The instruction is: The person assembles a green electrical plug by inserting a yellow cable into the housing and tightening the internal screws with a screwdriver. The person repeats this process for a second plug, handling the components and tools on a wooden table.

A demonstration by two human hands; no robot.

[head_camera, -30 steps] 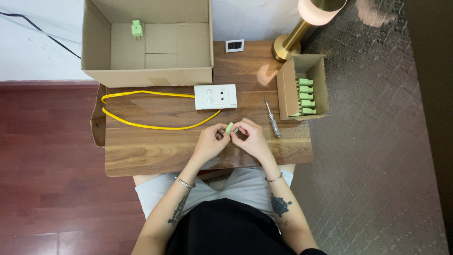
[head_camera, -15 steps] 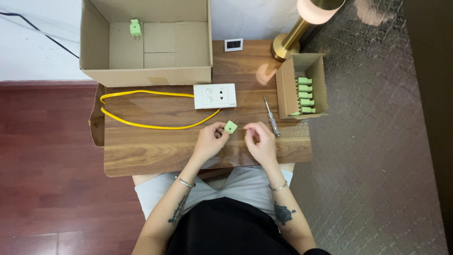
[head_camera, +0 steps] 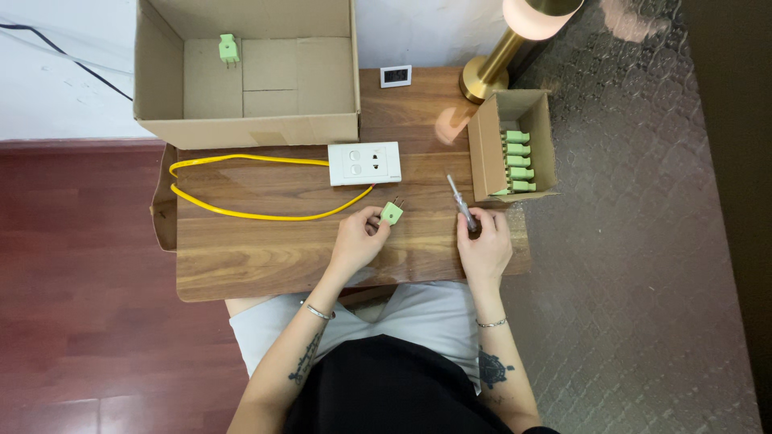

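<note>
My left hand [head_camera: 358, 239] holds a small green plug [head_camera: 392, 212] by its body, prongs pointing up and away, just above the wooden table [head_camera: 241, 265]. My right hand [head_camera: 485, 243] has its fingers closed on the handle end of a grey screwdriver [head_camera: 460, 202] that lies on the table to the right of the plug. A white switch-and-socket plate [head_camera: 364, 163] sits just beyond the plug, with a yellow cable [head_camera: 233, 186] looping from it to the left.
A large open cardboard box [head_camera: 241, 72] at the back holds one green plug [head_camera: 228, 49]. A small cardboard box [head_camera: 515, 145] on the right holds several green plugs. A brass lamp base [head_camera: 481, 80] and a small white display [head_camera: 396, 75] stand behind.
My hands were together on the green plug; they have parted. The left keeps the plug, the right has moved right and taken hold of the screwdriver.
</note>
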